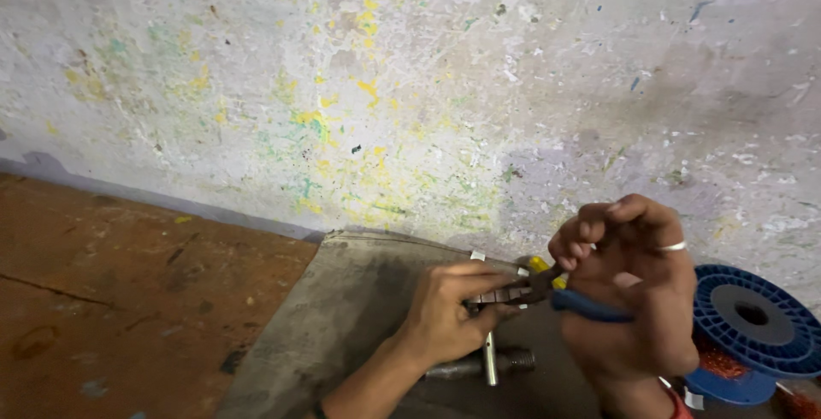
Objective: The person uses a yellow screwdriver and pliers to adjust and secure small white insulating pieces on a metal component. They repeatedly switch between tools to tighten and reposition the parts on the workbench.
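Together we count two hands, one pair of pliers, one small ribbed metal piece, one blue spool, one T-shaped tool and one grey cloth. Our left hand (pixel 445 312) has its fingers curled and pressed together around the ribbed piece (pixel 498 297), pinching it between thumb and forefinger. That piece is a short dark bar; its long axis runs nearly level, left to right, and its right end meets the nose of the pliers (pixel 547 286). Our right hand (pixel 629 286) is closed in a fist around the pliers' blue handles, fingers folded tight, with a plain ring on one finger. The pliers lie almost level too, nose pointing left toward the bar, handles pointing right into our palm. We cannot tell how firmly the nose bites the bar.

Both hands hang above the cloth (pixel 342 325), near its far edge by the paint-flecked wall (pixel 410 85). Below our left hand the T-shaped tool (pixel 489 361) lies on the cloth, one bar upright in the view and the threaded one crossing it. The spool (pixel 753 321) stands at the cloth's right side, copper wire showing under its rim. Brown floor (pixel 128 291) lies off the cloth's left edge.
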